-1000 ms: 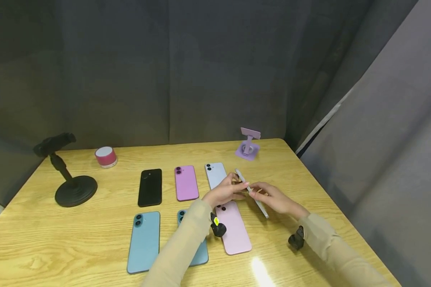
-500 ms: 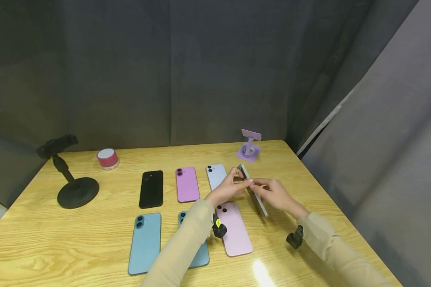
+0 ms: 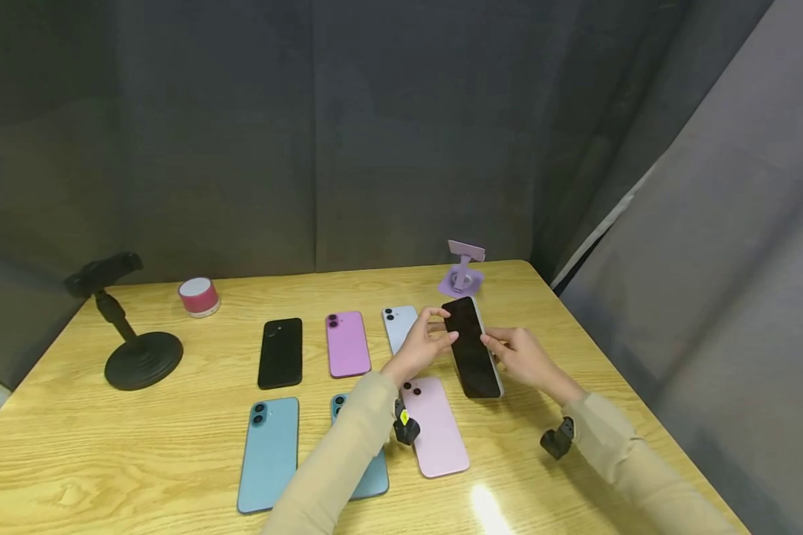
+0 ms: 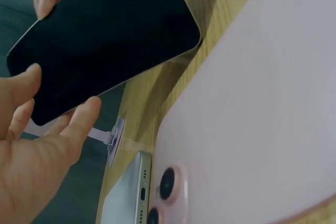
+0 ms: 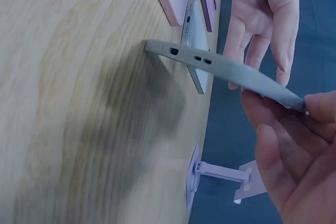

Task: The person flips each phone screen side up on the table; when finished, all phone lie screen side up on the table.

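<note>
A smartphone (image 3: pixel 471 358) with a dark screen and a pale frame is held at a tilt, screen towards me. My left hand (image 3: pixel 420 349) holds its left edge near the top, thumb on the screen; in the left wrist view the fingers (image 4: pixel 84 114) lie along that edge. On the opposite edge, my right hand (image 3: pixel 523 360) pinches the phone between thumb and fingers. The right wrist view shows the bottom edge (image 5: pixel 181 52) with its port, close over the table. A pink phone (image 3: pixel 438 438) lies camera side up below my left hand, and a white phone (image 3: pixel 400 324) lies behind it.
To the left lie a black phone (image 3: pixel 281 353), a purple phone (image 3: pixel 348 343) and two blue phones, one (image 3: pixel 268 457) in full view, the other (image 3: pixel 375 475) partly under my left sleeve. A lilac stand (image 3: pixel 462 279), pink cylinder (image 3: pixel 198 297) and black stand (image 3: pixel 143 358) are farther back.
The held phone has turned from nearly edge-on to screen towards me. My hands have moved slightly apart, each now at one of its long edges. The other phones stay put.
</note>
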Tool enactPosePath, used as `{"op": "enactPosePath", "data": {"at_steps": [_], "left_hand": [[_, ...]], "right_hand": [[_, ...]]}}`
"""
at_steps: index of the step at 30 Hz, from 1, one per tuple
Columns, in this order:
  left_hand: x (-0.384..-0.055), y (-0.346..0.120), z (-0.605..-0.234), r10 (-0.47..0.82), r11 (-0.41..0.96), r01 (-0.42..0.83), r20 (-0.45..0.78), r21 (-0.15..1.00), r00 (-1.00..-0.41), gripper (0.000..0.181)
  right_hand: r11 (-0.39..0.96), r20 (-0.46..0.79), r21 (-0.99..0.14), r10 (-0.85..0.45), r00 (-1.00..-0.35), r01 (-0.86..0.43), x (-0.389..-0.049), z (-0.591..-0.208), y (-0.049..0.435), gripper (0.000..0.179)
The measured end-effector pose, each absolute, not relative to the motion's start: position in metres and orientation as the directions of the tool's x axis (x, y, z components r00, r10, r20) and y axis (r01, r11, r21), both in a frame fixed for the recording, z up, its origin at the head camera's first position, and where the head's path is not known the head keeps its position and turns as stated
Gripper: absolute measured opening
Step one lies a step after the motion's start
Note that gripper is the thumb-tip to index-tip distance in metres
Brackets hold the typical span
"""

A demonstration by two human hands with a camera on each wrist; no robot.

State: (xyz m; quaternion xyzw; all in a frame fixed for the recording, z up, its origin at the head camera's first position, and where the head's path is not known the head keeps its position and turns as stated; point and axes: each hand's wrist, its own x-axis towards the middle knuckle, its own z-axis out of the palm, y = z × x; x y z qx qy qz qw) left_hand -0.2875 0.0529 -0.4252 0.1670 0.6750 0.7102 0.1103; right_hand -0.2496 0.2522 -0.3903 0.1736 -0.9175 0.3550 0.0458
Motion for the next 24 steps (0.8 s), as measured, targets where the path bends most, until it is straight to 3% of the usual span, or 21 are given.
{"op": "enactPosePath", "data": {"at_steps": [10, 19, 24], "left_hand": [[-0.291, 0.052, -0.424, 0.283, -0.095, 0.048, 0.073, 0.994, -0.956, 0.052], [-0.291, 0.047, -0.423, 0.277, -0.055, 0.093, 0.105, 0.994, -0.955, 0.045], [-0.29, 0.048, -0.425, 0.254, -0.031, 0.117, 0.121, 0.993, -0.96, 0.044]], "right_hand": [[0.69, 0.198, -0.664, -0.209, -0.958, -0.288, -0.252, -0.397, 0.262, 0.038], [0.692, 0.215, -0.664, -0.187, -0.959, -0.283, -0.253, -0.402, 0.262, 0.039], [0.644, 0.173, -0.73, -0.151, -0.973, -0.229, -0.252, -0.407, 0.262, 0.04]]}}
